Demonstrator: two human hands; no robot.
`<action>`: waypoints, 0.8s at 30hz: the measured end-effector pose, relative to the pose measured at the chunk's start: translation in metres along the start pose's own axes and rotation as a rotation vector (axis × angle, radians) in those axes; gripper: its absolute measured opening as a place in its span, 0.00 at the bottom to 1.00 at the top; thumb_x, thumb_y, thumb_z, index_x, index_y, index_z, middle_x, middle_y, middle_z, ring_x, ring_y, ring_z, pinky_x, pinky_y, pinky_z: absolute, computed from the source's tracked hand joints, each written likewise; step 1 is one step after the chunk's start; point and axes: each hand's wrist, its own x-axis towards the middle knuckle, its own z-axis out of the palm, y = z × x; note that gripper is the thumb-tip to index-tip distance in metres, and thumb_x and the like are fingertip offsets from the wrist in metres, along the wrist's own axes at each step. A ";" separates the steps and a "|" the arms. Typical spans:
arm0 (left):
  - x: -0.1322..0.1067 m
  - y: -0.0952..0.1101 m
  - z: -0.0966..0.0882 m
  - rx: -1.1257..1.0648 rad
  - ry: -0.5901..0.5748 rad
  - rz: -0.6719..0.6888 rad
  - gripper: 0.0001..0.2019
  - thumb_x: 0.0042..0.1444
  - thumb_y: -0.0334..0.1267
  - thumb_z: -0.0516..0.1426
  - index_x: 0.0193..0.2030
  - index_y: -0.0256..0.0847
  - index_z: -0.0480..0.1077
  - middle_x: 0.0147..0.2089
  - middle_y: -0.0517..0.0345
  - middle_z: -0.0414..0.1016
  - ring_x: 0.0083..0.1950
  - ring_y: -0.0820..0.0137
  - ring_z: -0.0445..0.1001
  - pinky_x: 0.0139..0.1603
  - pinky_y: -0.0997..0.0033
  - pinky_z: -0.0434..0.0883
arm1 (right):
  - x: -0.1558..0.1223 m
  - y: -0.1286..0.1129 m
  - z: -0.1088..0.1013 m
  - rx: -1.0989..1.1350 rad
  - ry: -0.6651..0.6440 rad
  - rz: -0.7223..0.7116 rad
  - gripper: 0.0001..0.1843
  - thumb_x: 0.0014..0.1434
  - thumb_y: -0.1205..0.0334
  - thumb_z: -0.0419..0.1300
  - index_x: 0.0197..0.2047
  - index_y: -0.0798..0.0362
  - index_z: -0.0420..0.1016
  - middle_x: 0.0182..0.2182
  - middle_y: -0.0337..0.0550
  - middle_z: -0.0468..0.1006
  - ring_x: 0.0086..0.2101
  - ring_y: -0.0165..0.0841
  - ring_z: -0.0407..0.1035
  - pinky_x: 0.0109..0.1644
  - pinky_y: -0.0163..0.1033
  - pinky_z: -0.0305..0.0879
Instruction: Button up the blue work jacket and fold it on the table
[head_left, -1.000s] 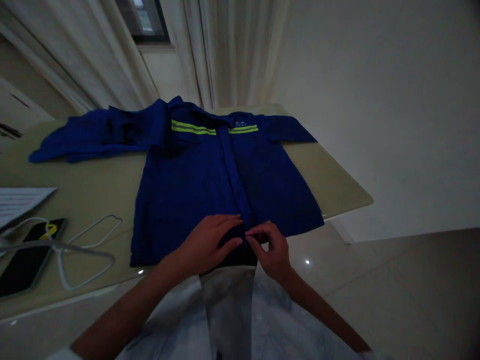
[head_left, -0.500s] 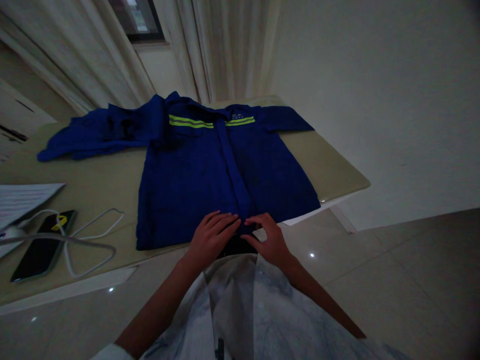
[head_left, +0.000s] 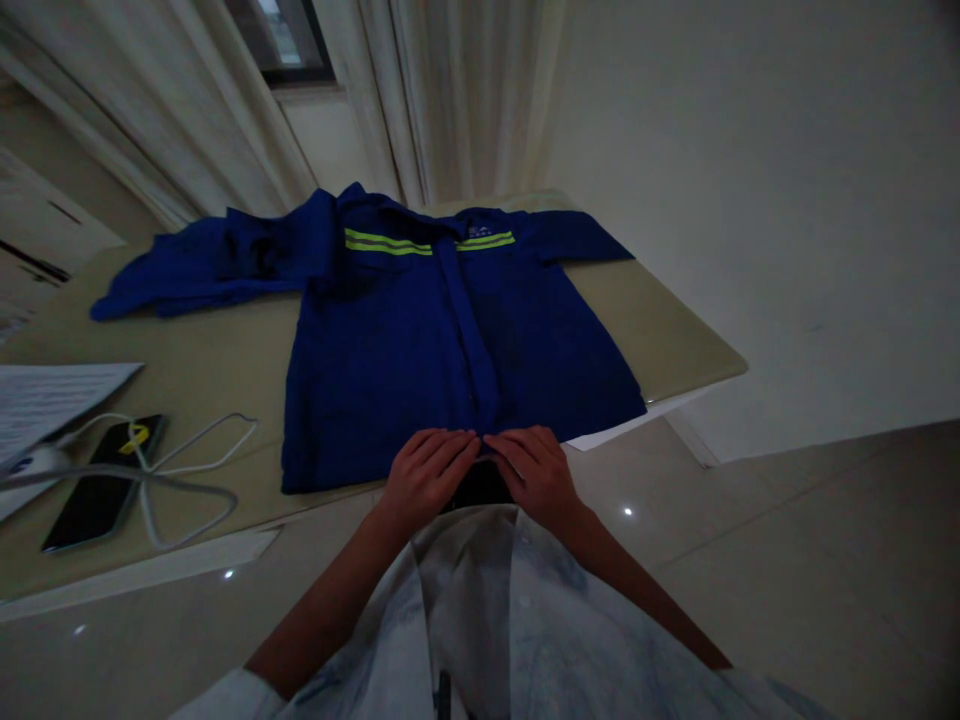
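A blue work jacket with yellow-green reflective stripes across the chest lies front up on the table. Its hem hangs at the near table edge, close to my body. My left hand is closed on the hem just left of the front placket. Beside it, my right hand pinches the hem at the placket's lower end, fingertips almost touching those of the left. Both thumbs are mostly hidden under the cloth and fingers. One sleeve stretches right, and dark blue cloth is bunched at the left.
On the left of the table lie a phone, a looped white cable and printed paper. Curtains and a wall stand behind. Tiled floor shows below the table edge.
My right hand's fingers have come down and closed on the hem, where thumb and forefinger were apart before. The left hand stays nearly in place. The view has shifted slightly.
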 end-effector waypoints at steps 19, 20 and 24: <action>0.007 0.004 -0.001 0.032 0.014 0.014 0.13 0.70 0.28 0.55 0.57 0.39 0.75 0.57 0.47 0.82 0.53 0.61 0.82 0.52 0.58 0.75 | 0.009 0.002 -0.005 0.232 -0.040 0.090 0.10 0.74 0.63 0.56 0.45 0.50 0.79 0.39 0.45 0.82 0.40 0.38 0.75 0.47 0.46 0.66; 0.007 0.004 0.000 0.039 0.013 0.012 0.12 0.69 0.28 0.56 0.56 0.38 0.75 0.57 0.47 0.83 0.52 0.61 0.82 0.51 0.58 0.75 | 0.008 0.002 -0.005 0.235 -0.038 0.082 0.09 0.74 0.63 0.56 0.45 0.50 0.79 0.39 0.45 0.82 0.40 0.38 0.74 0.47 0.46 0.66; 0.007 0.006 0.005 0.048 -0.008 -0.024 0.11 0.69 0.29 0.56 0.55 0.38 0.75 0.53 0.48 0.84 0.48 0.62 0.82 0.49 0.59 0.74 | 0.007 0.001 -0.005 0.231 -0.061 0.077 0.09 0.74 0.64 0.56 0.44 0.50 0.78 0.38 0.45 0.82 0.39 0.37 0.74 0.45 0.46 0.66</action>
